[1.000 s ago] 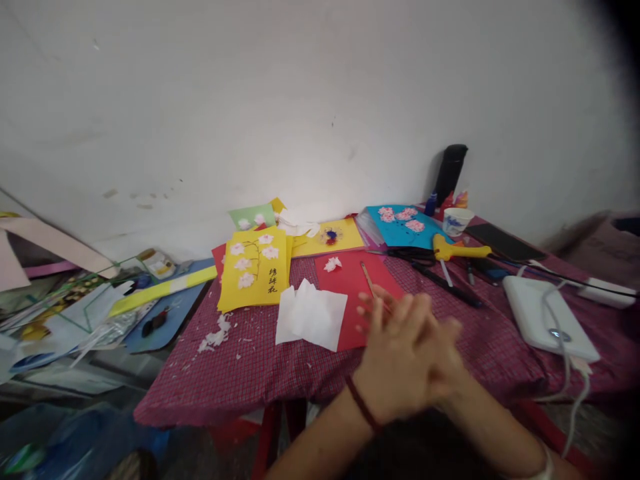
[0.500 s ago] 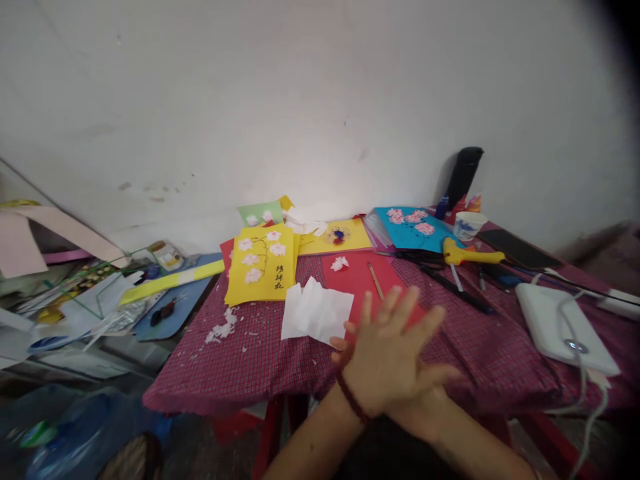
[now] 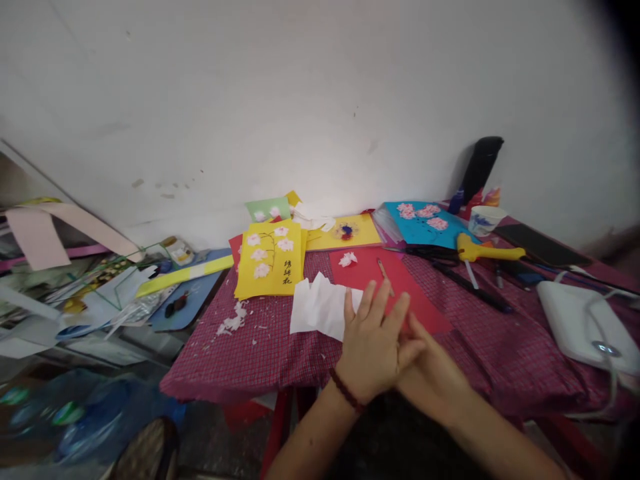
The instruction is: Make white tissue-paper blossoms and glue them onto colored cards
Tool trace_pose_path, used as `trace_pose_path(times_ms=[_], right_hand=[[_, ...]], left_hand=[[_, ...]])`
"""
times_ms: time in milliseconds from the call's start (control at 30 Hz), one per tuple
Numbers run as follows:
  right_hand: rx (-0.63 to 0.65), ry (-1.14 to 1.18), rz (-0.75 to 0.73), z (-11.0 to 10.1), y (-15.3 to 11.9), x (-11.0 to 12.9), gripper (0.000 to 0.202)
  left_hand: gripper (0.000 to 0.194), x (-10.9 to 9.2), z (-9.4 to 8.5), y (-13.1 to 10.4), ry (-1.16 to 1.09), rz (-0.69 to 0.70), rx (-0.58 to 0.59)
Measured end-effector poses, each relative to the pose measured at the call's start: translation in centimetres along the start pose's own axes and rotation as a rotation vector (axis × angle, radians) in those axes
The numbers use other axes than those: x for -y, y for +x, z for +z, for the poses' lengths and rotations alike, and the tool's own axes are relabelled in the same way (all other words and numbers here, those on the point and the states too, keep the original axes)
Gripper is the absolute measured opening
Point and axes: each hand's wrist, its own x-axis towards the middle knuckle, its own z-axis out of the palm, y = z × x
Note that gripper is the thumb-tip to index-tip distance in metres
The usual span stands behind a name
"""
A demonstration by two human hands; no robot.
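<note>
My left hand (image 3: 371,347), with a dark red bracelet at the wrist, lies across my right hand (image 3: 433,377). Its fingers are stretched and apart. The right hand is under it, partly covered, with its visible fingers extended; nothing shows between the two palms. Just beyond the left fingers is a torn white paper (image 3: 320,310), its near edge partly behind the hand. A sheet of red paper (image 3: 420,300) spreads out behind both hands. On it lie a crumpled white-pink paper flower (image 3: 347,259) and a thin brush or pencil (image 3: 383,272).
A yellow flower card (image 3: 267,263) and white paper scraps (image 3: 233,321) lie on the left of the checked tablecloth (image 3: 220,363). Rightward are a blue card (image 3: 423,227), a yellow glue gun (image 3: 487,253), a paper cup (image 3: 485,220) and a white corded box (image 3: 580,327).
My hands have moved slightly lower against the table, and the left fingers are closer together than before. The view has shifted a little to the left.
</note>
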Motion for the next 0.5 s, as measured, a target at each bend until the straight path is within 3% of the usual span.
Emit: trace_pose_path(times_ms=[133,200,233,300,400,500], right_hand=[[-0.061,0.093,0.004,-0.9,1.3,1.6,0.02],[-0.142,0.133,0.037,-1.9,2.1,1.9,0.015],[-0.187,0.149,0.059,-2.6,2.4,2.0,0.014],[-0.273,0.179,0.072,-3.8,2.6,2.5,0.013],[-0.352,0.23,0.004,-4.9,2.2,3.8,0.011],[-0.373,0.252,-0.061,-5.3,2.0,4.9,0.02]], left_hand=[[0.057,1.7,-0.5,0.1,0.122,-0.13,-0.054],[0.055,4.2,-1.7,-0.6,0.137,-0.158,-0.026],[0.053,6.0,-2.8,-1.4,0.134,-0.182,-0.011],[0.041,10.9,-5.5,-3.7,0.149,-0.366,-0.024],[0.035,18.9,-9.7,-8.1,0.193,-0.604,-0.113],[0.034,24.5,-11.5,-11.9,0.158,-0.787,-0.095]])
